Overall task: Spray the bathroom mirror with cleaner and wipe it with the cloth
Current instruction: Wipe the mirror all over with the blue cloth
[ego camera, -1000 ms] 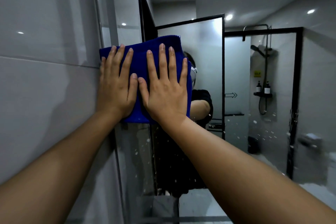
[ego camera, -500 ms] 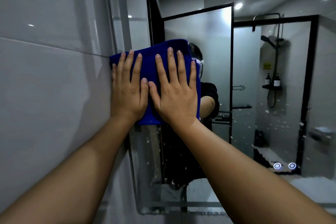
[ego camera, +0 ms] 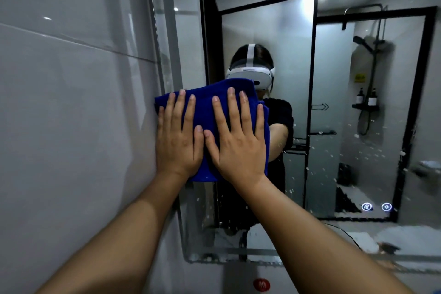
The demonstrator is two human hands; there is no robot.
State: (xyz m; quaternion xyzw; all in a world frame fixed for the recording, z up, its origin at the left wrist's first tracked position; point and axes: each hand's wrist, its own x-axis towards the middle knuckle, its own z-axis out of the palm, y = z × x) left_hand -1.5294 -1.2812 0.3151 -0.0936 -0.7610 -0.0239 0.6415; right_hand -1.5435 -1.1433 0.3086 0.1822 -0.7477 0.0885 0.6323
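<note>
Nearest the camera, two bare forearms rise from the bottom corners of the frame toward its middle. The left hand and the right hand lie side by side, thumbs nearly touching. Each grip is spread flat, fingers straight and fanned, pinching nothing, palms pressing the blue cloth against the glass.

The cloth is folded into a thick pad and sits at the left edge of the mirror, just beside the grey tiled wall that fills the left of the frame.

Beyond the hands, white flecks of cleaner dot the glass in the lower middle and right of the frame. Two small lit icons glow at lower right. No spray bottle is in view.

Judging from the flecks, spraying looks done and the wiping step is in hand, with much of the glass still spotted. The next move likely calls for even two-handed pressure while sliding the pad down or rightward across the flecked area, keeping the cloth flat so it does not bunch.
</note>
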